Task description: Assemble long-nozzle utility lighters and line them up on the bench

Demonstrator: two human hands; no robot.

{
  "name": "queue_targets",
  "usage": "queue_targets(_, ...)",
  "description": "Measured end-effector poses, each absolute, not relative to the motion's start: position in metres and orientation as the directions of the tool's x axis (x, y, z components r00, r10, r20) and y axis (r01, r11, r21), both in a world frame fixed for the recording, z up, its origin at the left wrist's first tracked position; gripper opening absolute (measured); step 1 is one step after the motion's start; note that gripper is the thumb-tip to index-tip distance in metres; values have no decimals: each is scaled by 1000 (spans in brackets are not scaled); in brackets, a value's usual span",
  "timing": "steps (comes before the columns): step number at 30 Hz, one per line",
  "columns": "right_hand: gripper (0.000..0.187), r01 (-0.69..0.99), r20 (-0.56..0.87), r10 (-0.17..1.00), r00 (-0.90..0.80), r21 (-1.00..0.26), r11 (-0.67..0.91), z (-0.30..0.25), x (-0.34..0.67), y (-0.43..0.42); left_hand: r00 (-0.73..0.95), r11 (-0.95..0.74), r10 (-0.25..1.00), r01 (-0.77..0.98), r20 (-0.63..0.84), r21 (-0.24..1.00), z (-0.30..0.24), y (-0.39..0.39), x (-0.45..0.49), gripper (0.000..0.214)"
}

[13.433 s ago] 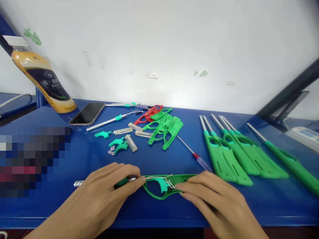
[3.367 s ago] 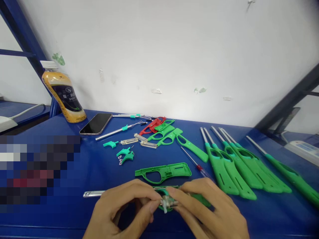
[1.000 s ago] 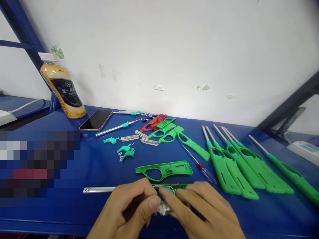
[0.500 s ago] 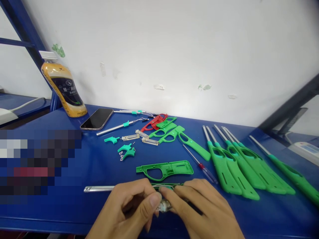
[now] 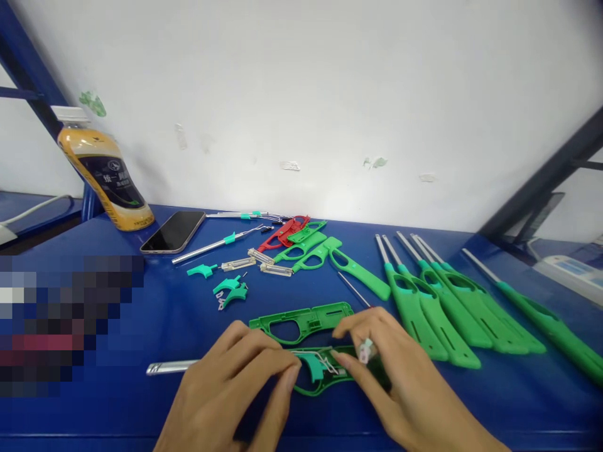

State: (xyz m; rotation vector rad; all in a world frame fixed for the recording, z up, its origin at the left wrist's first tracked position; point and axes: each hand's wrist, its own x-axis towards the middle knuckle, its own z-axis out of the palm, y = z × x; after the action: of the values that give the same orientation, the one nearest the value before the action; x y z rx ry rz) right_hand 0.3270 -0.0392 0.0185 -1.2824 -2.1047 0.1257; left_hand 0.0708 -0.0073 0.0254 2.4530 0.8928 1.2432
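Observation:
A green lighter half-shell (image 5: 325,376) with a teal trigger and thin wires lies on the blue table (image 5: 188,320) near its front edge; its metal tube (image 5: 172,367) sticks out to the left. My left hand (image 5: 240,389) presses down on the shell's left end, fingers closed on it. My right hand (image 5: 400,383) rests on the shell's right end and pinches a small clear part (image 5: 365,351) between its fingers. Just behind lies an empty green half-shell (image 5: 301,318).
Several finished green lighters (image 5: 438,295) lie in a row at right. A screwdriver (image 5: 351,290), loose green and red shells (image 5: 301,242), teal triggers (image 5: 228,289), clear tubes and metal rods sit mid-table. A phone (image 5: 173,231) and a bottle (image 5: 106,179) stand at back left.
My right hand has drawn the small clear part away to the right, out from between both hands. The shell's teal trigger and wires now show between the hands.

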Motion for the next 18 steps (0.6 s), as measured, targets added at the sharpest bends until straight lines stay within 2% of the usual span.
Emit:
queue_targets(4, 22, 724, 429, 839, -336, -452, 521, 16, 327, -40, 524, -824, 554, 453, 647, 339, 18, 1, 69, 30)
queue_targets(9, 28, 715, 483, 798, -361, -405, 569, 18, 327, -39, 660, -843, 533, 464, 529, 271, 13, 4, 69, 25)
queue_targets(13, 29, 719, 510, 769, -385, -358, 597, 14, 330, -38, 701, -847, 528, 478, 479, 234, 11, 3, 67, 27)
queue_targets(18, 34, 691, 485, 784, -388, -410, 596, 5, 332, -40, 726, -852, 520, 476, 449, 217, 9, -2, 65, 37)
